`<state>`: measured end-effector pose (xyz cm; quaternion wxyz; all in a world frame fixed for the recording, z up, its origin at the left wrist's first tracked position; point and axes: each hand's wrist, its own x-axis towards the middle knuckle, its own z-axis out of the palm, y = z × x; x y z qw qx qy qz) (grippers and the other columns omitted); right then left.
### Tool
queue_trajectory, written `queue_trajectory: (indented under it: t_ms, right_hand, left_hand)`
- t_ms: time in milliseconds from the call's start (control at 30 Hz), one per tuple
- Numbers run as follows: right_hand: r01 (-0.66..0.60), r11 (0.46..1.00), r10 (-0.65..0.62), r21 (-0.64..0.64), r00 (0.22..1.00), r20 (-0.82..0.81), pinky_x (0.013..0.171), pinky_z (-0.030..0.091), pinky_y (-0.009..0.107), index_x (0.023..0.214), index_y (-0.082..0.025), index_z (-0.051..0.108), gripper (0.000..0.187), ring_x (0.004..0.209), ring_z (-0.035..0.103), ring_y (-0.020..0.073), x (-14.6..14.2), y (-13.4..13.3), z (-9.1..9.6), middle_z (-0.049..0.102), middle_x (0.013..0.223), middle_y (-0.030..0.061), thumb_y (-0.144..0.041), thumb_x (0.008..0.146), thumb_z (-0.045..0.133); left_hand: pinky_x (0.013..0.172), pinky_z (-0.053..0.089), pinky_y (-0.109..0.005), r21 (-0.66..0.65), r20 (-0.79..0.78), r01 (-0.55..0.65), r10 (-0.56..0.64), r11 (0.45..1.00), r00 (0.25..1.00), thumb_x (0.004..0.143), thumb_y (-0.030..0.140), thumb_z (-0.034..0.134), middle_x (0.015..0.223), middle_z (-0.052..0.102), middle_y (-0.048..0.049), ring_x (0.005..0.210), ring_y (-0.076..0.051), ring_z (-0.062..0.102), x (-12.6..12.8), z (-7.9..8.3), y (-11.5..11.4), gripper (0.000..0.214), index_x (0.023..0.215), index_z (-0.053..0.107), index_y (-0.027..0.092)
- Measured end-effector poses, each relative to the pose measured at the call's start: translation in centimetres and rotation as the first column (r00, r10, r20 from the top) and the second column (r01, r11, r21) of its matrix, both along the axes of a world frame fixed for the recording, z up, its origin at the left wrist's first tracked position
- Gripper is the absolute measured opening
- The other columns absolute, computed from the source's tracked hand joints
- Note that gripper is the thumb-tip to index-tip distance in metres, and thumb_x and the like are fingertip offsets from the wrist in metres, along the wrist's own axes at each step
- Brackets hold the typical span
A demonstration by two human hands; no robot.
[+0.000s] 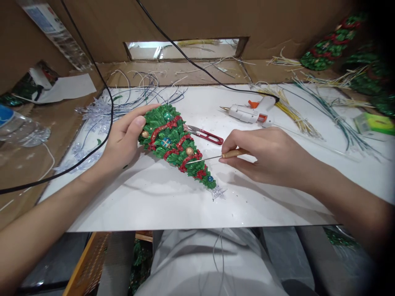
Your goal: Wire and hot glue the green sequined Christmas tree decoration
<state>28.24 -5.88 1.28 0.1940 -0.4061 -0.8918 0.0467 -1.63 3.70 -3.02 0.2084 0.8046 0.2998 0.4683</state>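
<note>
Left hand [126, 133] grips the wide base of a green decorated tree [171, 142], thumb on top, while the right hand [265, 154] pinches the wooden handle of a thin metal tool [236, 153] between thumb and fingers, its tip at the tree's red garland. The tree is tilted over the middle of the white desk [123, 209], its narrow end and clear star [219, 192] pointing toward the front edge; whether the star touches the surface, I cannot tell. Just behind the tree lie red-handled snips [210, 135], and nearer the back edge a white glue gun [247, 114]. Yellow wires [288, 109] and green wires [331, 113] spread toward the back right corner; clear ornaments [95, 111] on wires cluster at the left edge.
</note>
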Motion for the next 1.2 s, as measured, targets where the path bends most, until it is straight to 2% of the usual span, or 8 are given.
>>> queue_trajectory:
  t_ms: [233, 400, 500, 600, 767, 933, 1100, 1200]
  right_hand:
    - [-0.009, 0.993, -0.007, 0.121, 0.991, 0.131, 0.055, 0.028, 0.027, 0.083, -0.018, 0.064, 0.038, 0.065, 0.061, 0.0151, -0.2, 0.4, 0.0, 0.071, 0.073, 0.0038, -0.039, 0.102, 0.038]
    - [0.027, 0.983, -0.047, 0.181, 0.993, 0.109, 0.052, 0.026, 0.027, 0.091, -0.019, 0.063, 0.022, 0.063, 0.062, 0.0153, -0.5, 0.2, 0.2, 0.071, 0.072, 0.0012, -0.037, 0.095, 0.052]
    - [0.033, 0.978, -0.059, 0.208, 0.991, 0.117, 0.052, 0.027, 0.027, 0.087, -0.02, 0.064, 0.015, 0.064, 0.063, 0.0151, -0.4, 0.3, 0.3, 0.072, 0.073, 0.0, -0.029, 0.093, 0.053]
    - [-0.029, 0.97, -0.011, 0.24, 0.986, 0.167, 0.053, 0.028, 0.028, 0.084, -0.02, 0.066, 0.021, 0.065, 0.063, 0.0145, -0.1, 0.6, 0.7, 0.072, 0.075, 0.0002, -0.03, 0.095, 0.053]
    - [-0.105, 0.94, 0.017, 0.326, 0.966, 0.259, 0.053, 0.025, 0.029, 0.085, -0.02, 0.071, 0.034, 0.064, 0.061, 0.0125, 0.1, 0.9, 1.3, 0.071, 0.078, -0.0001, -0.036, 0.101, 0.045]
    - [-0.107, 0.949, 0.011, 0.298, 0.952, 0.305, 0.053, 0.022, 0.029, 0.085, -0.019, 0.07, 0.04, 0.066, 0.062, 0.0139, -0.3, 1.1, 1.6, 0.069, 0.076, 0.0016, -0.036, 0.102, 0.038]
    - [-0.024, 0.972, -0.039, 0.235, 0.965, 0.26, 0.052, 0.021, 0.028, 0.089, -0.02, 0.065, 0.025, 0.06, 0.058, 0.0138, -0.6, 1.0, 1.6, 0.071, 0.076, -0.0001, -0.034, 0.096, 0.046]
    - [-0.013, 0.977, -0.038, 0.213, 0.971, 0.236, 0.053, 0.021, 0.028, 0.083, -0.02, 0.063, 0.023, 0.061, 0.058, 0.0136, -0.6, 1.1, 1.8, 0.071, 0.074, -0.0006, -0.033, 0.095, 0.047]
  left_hand:
    - [0.094, 0.057, -0.037, 0.001, 0.003, -0.006, 0.006, 1.0, 1.0, 0.101, 0.048, 0.042, 0.12, 0.073, -0.0043, 0.107, -0.02, 0.069, -0.1, -0.1, 0.0, 0.044, 0.123, 0.067, 0.021]
    - [0.096, 0.057, -0.04, 0.016, -0.003, 0.016, -0.016, 1.0, 1.0, 0.102, 0.046, 0.041, 0.123, 0.072, -0.004, 0.11, -0.021, 0.068, 0.0, 0.0, 0.0, 0.043, 0.125, 0.066, 0.021]
    - [0.092, 0.058, -0.039, 0.008, 0.005, 0.023, -0.023, 1.0, 1.0, 0.102, 0.045, 0.041, 0.12, 0.073, -0.0034, 0.105, -0.02, 0.07, 0.0, -0.1, 0.0, 0.042, 0.125, 0.066, 0.021]
    - [0.092, 0.059, -0.041, -0.014, 0.019, 0.024, -0.024, 1.0, 1.0, 0.101, 0.045, 0.042, 0.12, 0.073, -0.0032, 0.103, -0.02, 0.07, -0.1, -0.2, 0.0, 0.042, 0.125, 0.066, 0.021]
    - [0.1, 0.054, -0.046, -0.01, -0.004, 0.022, -0.022, 1.0, 1.0, 0.102, 0.046, 0.04, 0.126, 0.07, -0.0035, 0.115, -0.023, 0.067, -0.3, -0.4, 0.1, 0.043, 0.127, 0.065, 0.022]
    - [0.099, 0.056, -0.045, -0.018, -0.009, 0.022, -0.022, 1.0, 1.0, 0.102, 0.047, 0.04, 0.126, 0.07, -0.004, 0.114, -0.024, 0.067, -0.3, -0.5, 0.2, 0.043, 0.127, 0.065, 0.022]
    - [0.098, 0.056, -0.048, 0.03, -0.048, 0.029, -0.028, 0.999, 0.998, 0.102, 0.047, 0.038, 0.125, 0.071, -0.0042, 0.114, -0.024, 0.067, -0.3, -0.2, 0.2, 0.044, 0.128, 0.064, 0.022]
    - [0.097, 0.057, -0.049, 0.05, -0.063, 0.035, -0.032, 0.998, 0.998, 0.103, 0.046, 0.038, 0.125, 0.07, -0.004, 0.114, -0.024, 0.067, -0.3, 0.0, 0.2, 0.043, 0.128, 0.063, 0.022]
